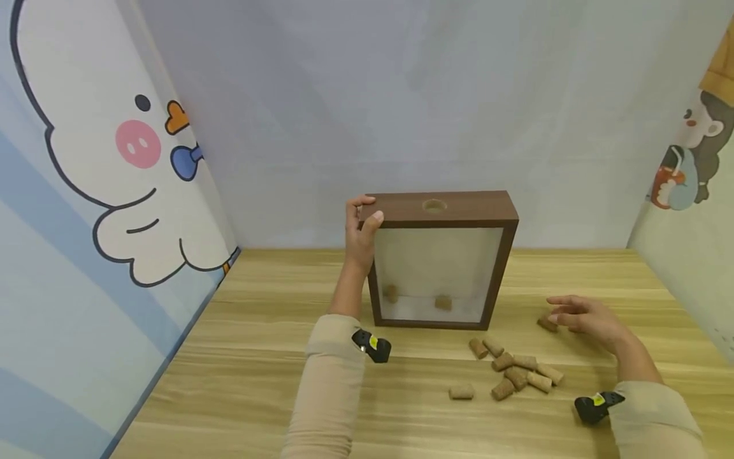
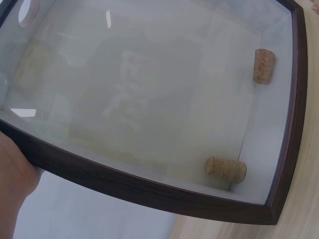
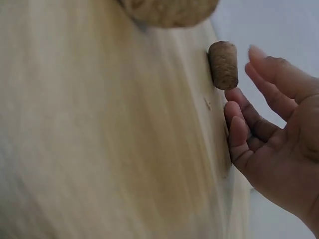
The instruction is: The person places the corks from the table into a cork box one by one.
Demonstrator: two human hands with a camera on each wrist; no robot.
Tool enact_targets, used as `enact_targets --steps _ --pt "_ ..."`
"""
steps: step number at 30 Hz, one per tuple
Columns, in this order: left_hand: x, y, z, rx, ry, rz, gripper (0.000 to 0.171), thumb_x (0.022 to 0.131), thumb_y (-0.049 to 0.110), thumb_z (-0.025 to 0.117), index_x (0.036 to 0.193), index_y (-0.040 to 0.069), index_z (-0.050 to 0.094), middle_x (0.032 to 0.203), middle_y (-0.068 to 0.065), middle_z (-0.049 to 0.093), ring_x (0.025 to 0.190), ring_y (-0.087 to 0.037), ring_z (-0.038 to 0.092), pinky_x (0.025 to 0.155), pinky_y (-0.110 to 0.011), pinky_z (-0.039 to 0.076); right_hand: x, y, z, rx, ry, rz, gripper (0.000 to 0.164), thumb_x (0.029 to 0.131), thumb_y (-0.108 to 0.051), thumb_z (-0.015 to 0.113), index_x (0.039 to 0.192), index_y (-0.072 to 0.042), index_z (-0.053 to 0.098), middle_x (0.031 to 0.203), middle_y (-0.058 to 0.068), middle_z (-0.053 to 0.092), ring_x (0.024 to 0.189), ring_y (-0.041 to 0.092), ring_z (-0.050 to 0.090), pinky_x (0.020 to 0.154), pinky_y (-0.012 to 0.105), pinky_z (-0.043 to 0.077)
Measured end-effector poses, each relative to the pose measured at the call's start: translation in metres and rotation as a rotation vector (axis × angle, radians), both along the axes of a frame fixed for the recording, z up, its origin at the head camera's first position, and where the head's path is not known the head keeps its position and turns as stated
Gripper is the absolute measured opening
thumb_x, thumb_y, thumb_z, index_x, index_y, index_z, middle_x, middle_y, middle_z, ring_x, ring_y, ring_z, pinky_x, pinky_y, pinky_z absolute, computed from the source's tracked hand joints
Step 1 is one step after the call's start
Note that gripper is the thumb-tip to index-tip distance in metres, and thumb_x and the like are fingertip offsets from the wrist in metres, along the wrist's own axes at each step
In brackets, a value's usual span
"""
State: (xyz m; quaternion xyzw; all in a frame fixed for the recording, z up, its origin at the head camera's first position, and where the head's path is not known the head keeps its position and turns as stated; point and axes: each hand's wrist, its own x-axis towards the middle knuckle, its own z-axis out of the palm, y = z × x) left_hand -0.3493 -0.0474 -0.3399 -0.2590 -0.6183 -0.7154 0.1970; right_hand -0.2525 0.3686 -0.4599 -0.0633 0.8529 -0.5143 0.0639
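A dark wooden shadow box [image 1: 482,205] with a clear front and a round hole in its top stands upright on the table. My left hand [image 1: 361,242] grips its upper left corner, thumb in front and fingers over the top. Two corks, one [image 2: 226,170] near the corner and another [image 2: 264,66] along the bottom, lie inside the box. To the right, my right hand [image 1: 593,324] is beside a single cork [image 3: 224,65] on the table. Its thumb and fingers are spread around this cork without a visible pinch.
Several loose corks [image 1: 517,377] lie in a cluster on the wooden table [image 1: 258,382] in front of the box, with one cork [image 1: 461,392] apart to their left. A pale curtain [image 1: 298,127] hangs behind, and printed cartoon walls stand at both sides.
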Motion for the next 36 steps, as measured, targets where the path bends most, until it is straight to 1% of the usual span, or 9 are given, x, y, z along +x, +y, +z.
enact_targets --steps 3,6,7,10,14,18,23,30,36 --pt "-0.001 0.0 -0.001 0.01 0.001 -0.007 0.048 0.08 0.029 0.048 0.116 -0.001 0.037 0.138 -0.018 0.027 0.134 -0.03 0.014 0.095 -0.048 0.026 -0.004 -0.002 -0.002 0.029 0.003 0.114 0.051 0.087 -0.01 0.062 0.127 0.015 0.043 0.113 0.029 0.054 0.091 0.009 0.055 0.072 0.03 0.048" --pt "-0.001 0.001 -0.002 0.0 0.002 -0.014 0.049 0.08 0.03 0.048 0.116 -0.001 0.037 0.138 -0.016 0.027 0.134 -0.03 0.014 0.094 -0.046 0.027 -0.006 -0.005 -0.003 0.076 0.017 0.17 0.043 0.085 -0.003 0.061 0.122 0.017 0.048 0.106 0.026 0.059 0.087 0.011 0.057 0.072 0.027 0.047" --pt "-0.001 0.001 -0.002 -0.001 -0.001 -0.019 0.049 0.08 0.031 0.048 0.116 0.0 0.037 0.139 -0.014 0.026 0.134 -0.029 0.014 0.094 -0.046 0.027 -0.006 -0.006 -0.003 0.087 0.02 0.175 0.041 0.085 -0.001 0.06 0.12 0.017 0.05 0.104 0.025 0.06 0.086 0.012 0.058 0.072 0.027 0.047" --pt "-0.001 0.002 -0.002 -0.006 -0.007 -0.009 0.051 0.079 0.035 0.049 0.115 0.001 0.038 0.139 -0.011 0.027 0.135 -0.028 0.012 0.096 -0.047 0.026 -0.006 -0.009 -0.002 0.136 0.023 0.129 0.037 0.084 -0.003 0.062 0.117 0.013 0.055 0.1 0.02 0.063 0.084 0.014 0.057 0.07 0.026 0.046" --pt "-0.002 0.002 -0.002 0.0 -0.013 0.007 0.051 0.079 0.036 0.05 0.114 0.002 0.038 0.138 -0.01 0.029 0.136 -0.028 0.011 0.098 -0.05 0.024 -0.005 -0.013 0.001 0.123 -0.019 0.094 0.04 0.085 -0.007 0.064 0.117 0.014 0.053 0.096 0.018 0.064 0.083 0.019 0.059 0.069 0.029 0.048" --pt "-0.001 0.002 -0.003 0.005 -0.011 0.014 0.051 0.079 0.036 0.05 0.114 0.002 0.038 0.137 -0.01 0.029 0.134 -0.028 0.015 0.096 -0.048 0.026 0.0 -0.016 0.008 0.104 -0.04 0.085 0.044 0.085 -0.011 0.064 0.118 0.015 0.051 0.094 0.014 0.063 0.081 0.023 0.06 0.069 0.032 0.049" --pt "-0.002 0.003 -0.004 0.01 -0.011 0.011 0.051 0.078 0.035 0.05 0.114 0.001 0.038 0.137 -0.013 0.03 0.127 -0.028 0.025 0.091 -0.041 0.029 0.008 -0.022 0.02 0.109 -0.016 0.08 0.042 0.086 -0.014 0.065 0.115 0.013 0.052 0.095 0.014 0.064 0.084 0.025 0.062 0.073 0.036 0.049" --pt "-0.004 0.003 -0.004 0.02 -0.004 0.0 0.051 0.079 0.032 0.049 0.116 0.0 0.037 0.138 -0.018 0.028 0.122 -0.026 0.028 0.091 -0.041 0.028 0.009 -0.034 0.039 0.103 0.06 0.144 0.031 0.086 -0.012 0.065 0.105 0.008 0.051 0.091 0.012 0.065 0.082 0.021 0.062 0.071 0.031 0.048" --pt "-0.005 0.003 -0.002 0.016 -0.011 0.002 0.052 0.078 0.036 0.049 0.115 0.001 0.038 0.136 -0.012 0.029 0.124 -0.026 0.026 0.092 -0.042 0.029 0.01 -0.056 0.056 0.077 0.101 0.212 0.028 0.088 -0.014 0.064 0.103 0.006 0.05 0.09 0.012 0.066 0.084 0.026 0.062 0.07 0.033 0.048"
